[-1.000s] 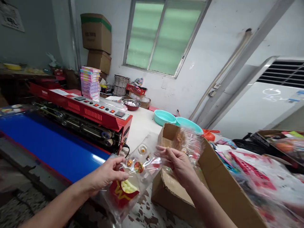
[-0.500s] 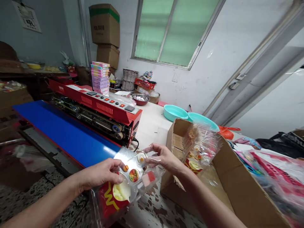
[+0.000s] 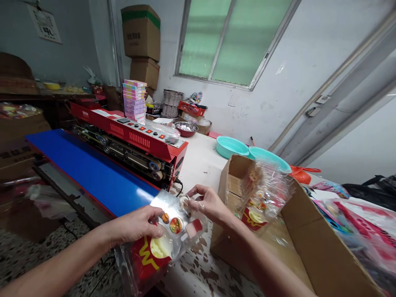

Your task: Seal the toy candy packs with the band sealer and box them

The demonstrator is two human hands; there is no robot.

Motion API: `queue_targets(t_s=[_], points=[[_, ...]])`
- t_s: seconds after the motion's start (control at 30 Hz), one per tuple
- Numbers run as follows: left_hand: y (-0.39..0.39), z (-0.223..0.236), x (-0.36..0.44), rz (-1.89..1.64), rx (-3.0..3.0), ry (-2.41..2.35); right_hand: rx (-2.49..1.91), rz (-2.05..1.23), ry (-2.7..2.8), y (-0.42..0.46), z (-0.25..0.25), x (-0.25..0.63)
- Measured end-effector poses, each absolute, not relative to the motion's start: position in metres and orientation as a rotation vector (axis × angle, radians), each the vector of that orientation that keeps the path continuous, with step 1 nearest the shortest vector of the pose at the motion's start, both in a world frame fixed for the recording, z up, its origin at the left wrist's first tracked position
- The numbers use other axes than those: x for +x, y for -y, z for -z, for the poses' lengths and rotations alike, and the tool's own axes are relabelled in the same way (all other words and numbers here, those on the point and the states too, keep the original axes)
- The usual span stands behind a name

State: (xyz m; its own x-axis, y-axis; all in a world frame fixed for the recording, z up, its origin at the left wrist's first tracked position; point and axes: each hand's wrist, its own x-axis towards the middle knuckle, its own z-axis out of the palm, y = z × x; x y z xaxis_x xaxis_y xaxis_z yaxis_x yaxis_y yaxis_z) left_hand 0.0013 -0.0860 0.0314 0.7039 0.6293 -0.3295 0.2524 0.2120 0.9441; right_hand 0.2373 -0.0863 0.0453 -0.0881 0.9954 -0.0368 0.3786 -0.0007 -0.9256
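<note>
A clear plastic bag hangs between my hands over the table edge. Through it show a red fries pouch with a yellow zigzag, pale yellow fries, a small pizza-like disc and a red-and-white piece. My left hand is closed on the bag's left side, thumb in front. At its upper right side, my right hand pinches the bag's film by a small white round piece. Similar filled bags stand in the cardboard box beside my right forearm.
A red sealing machine with a blue conveyor belt runs along the left. Behind the box sit turquoise basins. Stacked small boxes rise behind the machine, and plastic packaging lies at the right.
The view has shifted slightly, so the surroundings sit a little further right. Both hands keep hold of the bag, and the right fingers have closed in tighter at its upper edge.
</note>
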Motion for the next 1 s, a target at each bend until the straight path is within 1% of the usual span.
queue_targets(t_s=[0.17, 0.37, 0.63, 0.8, 0.9, 1.0], points=[[0.084, -0.028, 0.001, -0.298, 1.268, -0.78, -1.503, -1.061, 1.556, 0.088, -0.043, 0.239], [0.078, -0.024, 0.001, -0.284, 1.227, -0.763, -1.42, -1.212, 1.455, 0.093, -0.043, 0.241], [0.072, -0.021, -0.003, -0.253, 1.253, -0.729, -1.399, -1.197, 1.455, 0.096, -0.045, 0.239], [0.068, -0.021, -0.009, -0.252, 1.283, -0.748, -1.413, -1.232, 1.336, 0.094, -0.043, 0.241], [0.067, -0.019, -0.013, -0.277, 1.283, -0.752, -1.358, -1.266, 1.225, 0.092, -0.04, 0.247], [0.068, -0.018, -0.015, -0.276, 1.295, -0.756, -1.308, -1.223, 1.254, 0.091, -0.039, 0.252]])
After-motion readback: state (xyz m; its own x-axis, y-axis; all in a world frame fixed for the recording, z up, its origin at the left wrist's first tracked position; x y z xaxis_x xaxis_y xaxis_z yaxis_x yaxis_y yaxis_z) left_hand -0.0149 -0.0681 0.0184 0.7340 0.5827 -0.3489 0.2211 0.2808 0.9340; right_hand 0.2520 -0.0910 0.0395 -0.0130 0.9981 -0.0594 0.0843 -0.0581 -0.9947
